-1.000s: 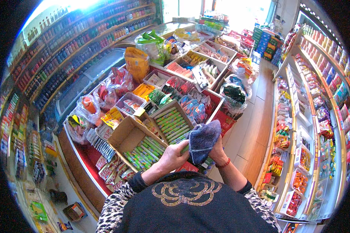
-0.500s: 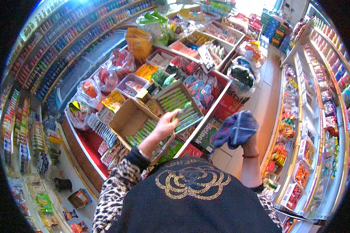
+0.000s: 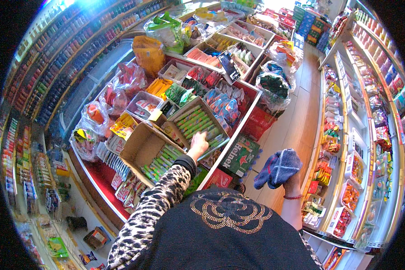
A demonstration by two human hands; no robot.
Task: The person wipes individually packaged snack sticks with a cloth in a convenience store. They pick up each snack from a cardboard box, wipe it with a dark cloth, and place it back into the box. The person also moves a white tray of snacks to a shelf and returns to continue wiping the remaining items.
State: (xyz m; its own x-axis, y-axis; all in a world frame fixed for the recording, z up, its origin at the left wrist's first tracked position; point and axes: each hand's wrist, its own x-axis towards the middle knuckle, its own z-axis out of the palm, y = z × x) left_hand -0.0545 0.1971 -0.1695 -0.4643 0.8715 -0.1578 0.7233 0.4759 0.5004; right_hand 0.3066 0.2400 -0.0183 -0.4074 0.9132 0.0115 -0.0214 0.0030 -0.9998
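Note:
My left hand [image 3: 199, 144] reaches out in a leopard-print sleeve and rests on the near edge of an open cardboard box [image 3: 198, 120] full of green and orange stick packs. Its fingers touch the packs; whether it grips one I cannot tell. A second open cardboard box [image 3: 141, 146] with green packs sits just left of it. My right hand [image 3: 294, 182], with a red bead bracelet at the wrist, is held out to the right over the wooden floor, shut on a blue checked cloth [image 3: 278, 167].
A red display stand [image 3: 252, 103] crowded with snack boxes and bagged sweets fills the middle. A green carton [image 3: 240, 155] leans at its foot. Shelves of packaged goods [image 3: 369, 112] line the right aisle; bottle shelves [image 3: 72, 54] run along the left.
My right hand has carried the cloth away from the box, out to the right. My left hand has stretched forward onto the box of stick packs.

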